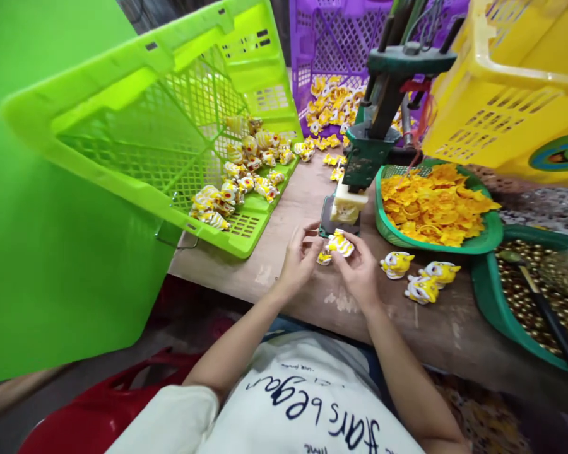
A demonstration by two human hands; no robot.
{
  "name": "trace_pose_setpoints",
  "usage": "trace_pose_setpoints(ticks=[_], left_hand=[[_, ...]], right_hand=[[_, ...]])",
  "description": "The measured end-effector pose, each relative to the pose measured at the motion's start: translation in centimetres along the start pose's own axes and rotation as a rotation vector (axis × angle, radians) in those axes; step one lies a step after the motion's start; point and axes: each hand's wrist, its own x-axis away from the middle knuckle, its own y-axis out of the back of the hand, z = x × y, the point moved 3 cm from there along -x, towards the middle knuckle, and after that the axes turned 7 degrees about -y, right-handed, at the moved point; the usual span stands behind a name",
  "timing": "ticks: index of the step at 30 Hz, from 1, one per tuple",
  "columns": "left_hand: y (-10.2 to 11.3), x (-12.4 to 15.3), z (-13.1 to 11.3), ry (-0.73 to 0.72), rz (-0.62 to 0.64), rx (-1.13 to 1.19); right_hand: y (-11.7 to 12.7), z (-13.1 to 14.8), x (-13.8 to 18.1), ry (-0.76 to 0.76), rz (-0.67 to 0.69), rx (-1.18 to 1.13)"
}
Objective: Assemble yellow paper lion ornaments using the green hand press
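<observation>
My left hand (299,255) and my right hand (357,268) meet over the wooden table (284,221), fingers pinched together on a small yellow-and-white toy figure (339,243). A smaller yellow piece (324,257) sits between my thumbs. Just beyond the hands stands a green hand press (376,120) with a pale block (348,203) at its base. Three finished toy figures (419,277) lie on the table right of my right hand.
A tilted lime-green crate (170,126) at left holds several toy figures. A green tray (483,236) is heaped with yellow flat pieces, another green tray (490,302) holds small brass beads. Purple crate (331,50) and yellow crate (515,82) stand behind. A red stool (94,416) is below left.
</observation>
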Motion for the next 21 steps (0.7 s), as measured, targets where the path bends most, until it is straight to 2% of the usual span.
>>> trace_pose_setpoints(ticks=[3, 6, 8, 11, 13, 16, 18, 21], left_hand=[[-0.6, 1.1, 1.7, -0.014, 0.134, -0.33], [-1.6, 1.6, 3.6, 0.012, 0.22, -0.404], [-2.0, 1.4, 4.5, 0.075, 0.197, -0.265], [-2.2, 1.0, 5.0, 0.257, 0.102, 0.166], [-2.3, 0.9, 5.0, 0.411, 0.068, 0.493], [-2.6, 1.1, 4.2, 0.59, 0.088, 0.889], [-2.8, 1.2, 3.3, 0.643, 0.085, 1.048], [-3.1, 1.3, 1.9, 0.634, 0.054, 1.13]], right_hand=[[1.6, -1.4, 0.6, -0.303, -0.038, -0.369], [2.6, -2.1, 1.1, -0.464, -0.054, -0.593], [3.0, -2.5, 1.5, -0.526, -0.062, -0.653], [3.0, -2.7, 2.1, -0.573, -0.04, -0.685], [2.8, -2.3, 2.7, -0.524, -0.053, -0.633], [2.1, -0.6, 3.6, -0.323, -0.088, -0.354], [1.3, 1.1, 4.3, -0.123, -0.093, -0.071], [0.0, 3.2, 5.3, 0.135, -0.073, 0.331]])
